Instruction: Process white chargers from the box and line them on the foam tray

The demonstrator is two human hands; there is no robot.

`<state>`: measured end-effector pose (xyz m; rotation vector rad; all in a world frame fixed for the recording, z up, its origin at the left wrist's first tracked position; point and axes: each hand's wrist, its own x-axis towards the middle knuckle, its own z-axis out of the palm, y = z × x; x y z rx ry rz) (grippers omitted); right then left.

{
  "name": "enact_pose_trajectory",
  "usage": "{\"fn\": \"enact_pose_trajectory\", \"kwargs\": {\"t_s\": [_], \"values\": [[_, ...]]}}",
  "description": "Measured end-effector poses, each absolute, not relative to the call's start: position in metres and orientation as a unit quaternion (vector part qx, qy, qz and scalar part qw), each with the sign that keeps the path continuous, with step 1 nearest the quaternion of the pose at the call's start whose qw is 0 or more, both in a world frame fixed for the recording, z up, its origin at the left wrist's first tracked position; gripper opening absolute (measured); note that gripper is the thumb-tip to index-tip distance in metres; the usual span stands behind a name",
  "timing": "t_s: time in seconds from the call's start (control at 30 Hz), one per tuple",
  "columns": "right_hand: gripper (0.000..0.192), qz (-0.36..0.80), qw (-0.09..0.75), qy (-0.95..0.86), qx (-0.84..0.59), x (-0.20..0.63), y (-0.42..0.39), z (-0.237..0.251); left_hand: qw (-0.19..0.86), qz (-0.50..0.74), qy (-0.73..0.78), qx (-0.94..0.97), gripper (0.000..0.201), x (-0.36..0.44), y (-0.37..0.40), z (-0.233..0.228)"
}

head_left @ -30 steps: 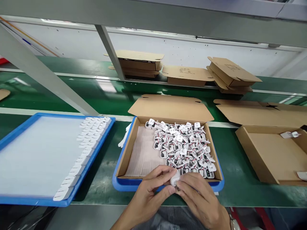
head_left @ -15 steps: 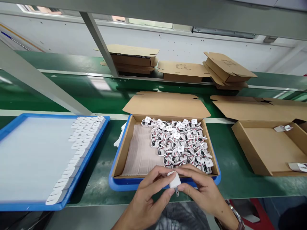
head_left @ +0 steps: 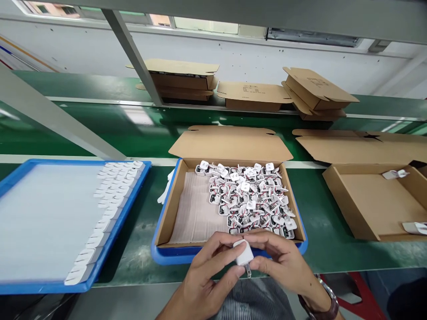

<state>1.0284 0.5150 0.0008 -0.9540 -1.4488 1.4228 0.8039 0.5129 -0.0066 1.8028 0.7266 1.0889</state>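
1. Since the earlier frames, both hands have drawn slightly back from the near edge of the cardboard box (head_left: 230, 202), and the white charger plug (head_left: 243, 254) between them has turned, so its metal prongs now point down toward the person.
2. Judgement: the part looks closed up into one body rather than lying in pieces, which suggests the fitting work on this unit is near its end.
3. Left hand (head_left: 208, 278): fingers closed narrowly, thumb and forefinger pinching the left face of the charger plug.
4. Right hand (head_left: 283, 264): fingers curled close, gripping the right face and top of the same plug; a wristwatch (head_left: 325, 304) shows on that wrist.
5. Just beyond the hands, the cardboard box sits in a blue tray (head_left: 173, 255) and holds a dense heap of unassembled charger parts (head_left: 251, 198) with red wires, crowded toward its right side.
6. Well to the left of the left hand, a second blue tray (head_left: 110, 249) carries rows of white covers (head_left: 110, 200).
7. Well to the right of the right hand, an open carton (head_left: 380, 206) lies on the green tabletop (head_left: 140, 249).
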Motion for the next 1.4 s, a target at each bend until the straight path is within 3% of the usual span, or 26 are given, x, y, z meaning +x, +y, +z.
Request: {"fn": "enact_pose_trajectory", "kwargs": {"t_s": [0.4, 0.73, 1.1, 1.4], "values": [[0.041, 0.568, 0.430, -0.620, -0.328, 1.033, 0.519, 0.005, 0.459, 0.484, 0.282, 0.690, 0.041, 0.808, 0.516, -0.008], [0.046, 0.500, 0.454, -0.649, -0.350, 1.029, 0.511, 0.005, 0.467, 0.459, 0.275, 0.704, 0.050, 0.807, 0.513, -0.002], [0.053, 0.521, 0.430, -0.647, -0.355, 1.028, 0.507, 0.007, 0.471, 0.489, 0.303, 0.669, 0.044, 0.813, 0.509, -0.008], [0.046, 0.555, 0.402, -0.621, -0.381, 1.030, 0.505, 0.002, 0.527, 0.466, 0.328, 0.631, 0.031, 0.812, 0.513, -0.009]]}}
